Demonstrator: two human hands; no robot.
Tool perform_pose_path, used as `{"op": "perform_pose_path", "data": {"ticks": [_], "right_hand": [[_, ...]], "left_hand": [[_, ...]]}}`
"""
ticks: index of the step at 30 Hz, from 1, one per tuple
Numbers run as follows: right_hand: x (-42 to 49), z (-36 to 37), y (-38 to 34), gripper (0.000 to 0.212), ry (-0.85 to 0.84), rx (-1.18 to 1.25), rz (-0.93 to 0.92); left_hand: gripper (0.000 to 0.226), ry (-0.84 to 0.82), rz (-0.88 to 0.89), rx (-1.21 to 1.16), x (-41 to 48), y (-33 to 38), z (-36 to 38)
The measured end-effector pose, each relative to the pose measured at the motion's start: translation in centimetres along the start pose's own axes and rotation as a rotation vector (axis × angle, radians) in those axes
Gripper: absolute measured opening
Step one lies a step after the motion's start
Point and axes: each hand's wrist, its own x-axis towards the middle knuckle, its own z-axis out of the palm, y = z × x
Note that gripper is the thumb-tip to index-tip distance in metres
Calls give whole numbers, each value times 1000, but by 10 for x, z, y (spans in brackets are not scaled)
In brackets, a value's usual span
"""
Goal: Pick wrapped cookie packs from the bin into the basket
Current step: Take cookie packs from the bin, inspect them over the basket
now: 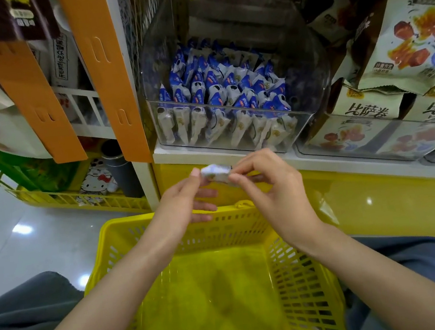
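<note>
Has a yellow basket point(302, 277) near and low between the knees, open side up, with nothing visible on its floor. Faces, farther off and higher on the shelf, a clear bin point(307, 79) filled with blue and white cookie packs point(223, 90) standing on end in rows. Raises both hands between the two, below the shelf edge and about over the basket's far rim, or perhaps a little past it; cannot tell which. Pinches the left end of one pack with the left hand point(185, 204), thumb and forefinger closed on the wrapper, other fingers straight and spread underneath. Pinches the right end with the right hand point(271, 185), remaining fingers loosely curled. Holds that single pack point(216, 174) crosswise, long axis running left to right and roughly level, bridging the two hands, well apart from the bin. Favours neither hand, with both gripping at once. Needs next, by judgement, a short carry toward the near side and down, with the basket floor below and nearer than the pack, then a release by both hands.
</note>
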Motion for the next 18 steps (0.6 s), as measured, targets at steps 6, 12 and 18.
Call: {"op": "perform_pose_path", "data": {"ticks": [6,12,18], "right_hand": [[-5,2,0,14,-202,-335,-327],[-6,7,-7,11,-165,19,107],[4,5,-11,24,-208,671,666]], "left_hand": [[42,-129,82,-208,-3,0,-7],[23,89,71,-207,2,-1,-6],[16,-72,62,-143,-3,-4,-2]]}}
